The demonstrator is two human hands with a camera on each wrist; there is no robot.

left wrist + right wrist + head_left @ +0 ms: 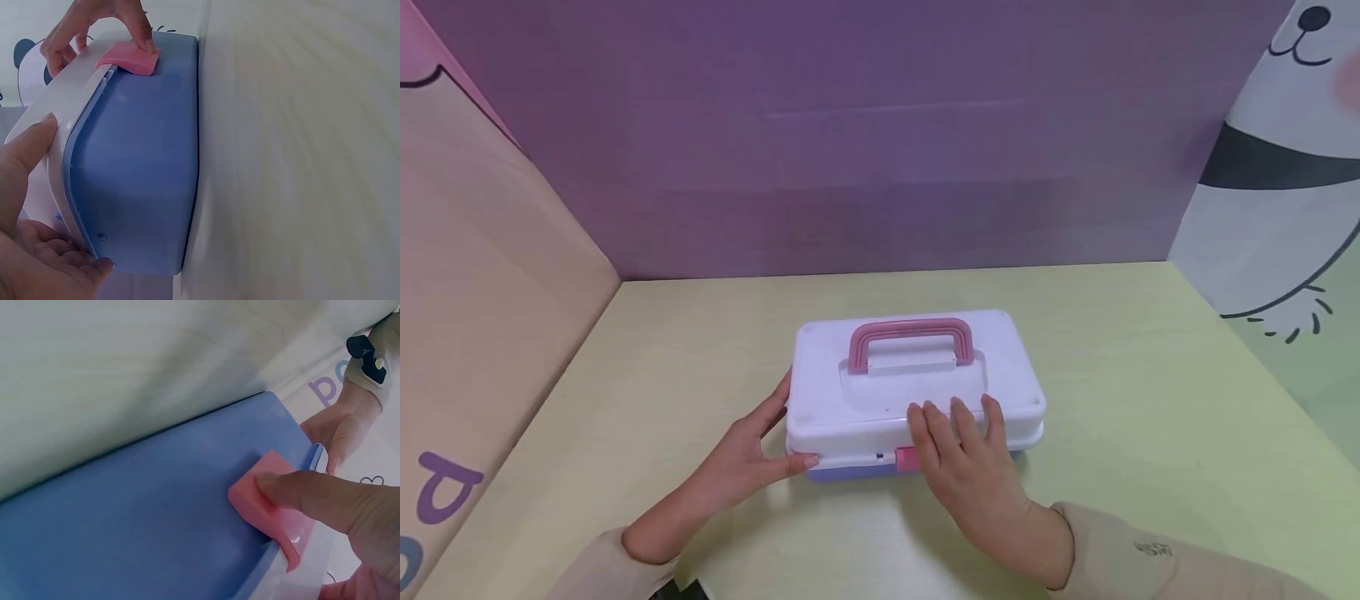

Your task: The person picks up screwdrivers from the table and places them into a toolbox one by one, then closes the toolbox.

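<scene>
A plastic storage box [823, 379] with a white lid and a blue body sits on the table, its lid down. On top, the pink carry handle [912, 328] stands raised. My left hand [747, 454] holds the box's left end, thumb at the front edge of the lid and fingers along the side. My right hand [973, 471] lies over the front edge, fingertips on the lid. In the right wrist view, its thumb presses the pink latch [250, 499], which lies against the blue front wall [134, 144].
The pale wooden table [1150, 400] extends around the box. A purple panel [880, 142] rises behind, with printed panels at the left [490, 275] and right [1285, 233]. A small black object [679, 591] shows at the bottom edge near the left sleeve.
</scene>
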